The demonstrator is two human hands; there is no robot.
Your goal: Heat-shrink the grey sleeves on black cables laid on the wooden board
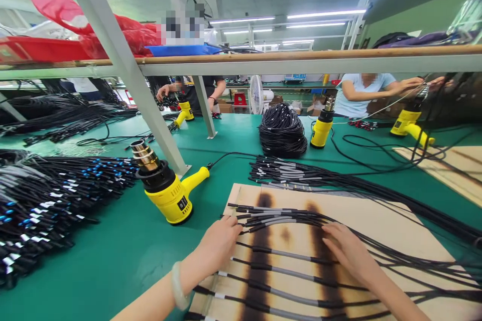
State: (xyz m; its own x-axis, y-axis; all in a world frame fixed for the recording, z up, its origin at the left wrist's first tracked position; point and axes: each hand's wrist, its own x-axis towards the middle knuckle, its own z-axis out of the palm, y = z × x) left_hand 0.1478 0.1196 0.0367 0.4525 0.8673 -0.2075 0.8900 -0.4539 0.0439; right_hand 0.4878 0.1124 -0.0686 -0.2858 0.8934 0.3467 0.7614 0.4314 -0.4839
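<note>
My left hand (pixel 221 242), with a pale bangle (pixel 178 286) at the wrist, has its fingers closed at the left ends of a bunch of black cables (pixel 278 216) with grey sleeves. My right hand (pixel 348 251) rests against the same bunch further right, its fingers stretched out and the thumb a little apart. Both hands are over a wooden board (pixel 380 210) with two dark scorched bands. Nearer me, several more cables (pixel 282 278) with grey sleeves lie side by side across the board. The fingertips of my left hand are partly hidden.
A yellow heat gun (pixel 169 195) stands nozzle up on the green table (pixel 124 256). To the left lies a large heap of cables (pixel 56 200). Behind the board are more sleeved cables (pixel 293 170) and a coiled cable bundle (pixel 282 130). Two people work across the table.
</note>
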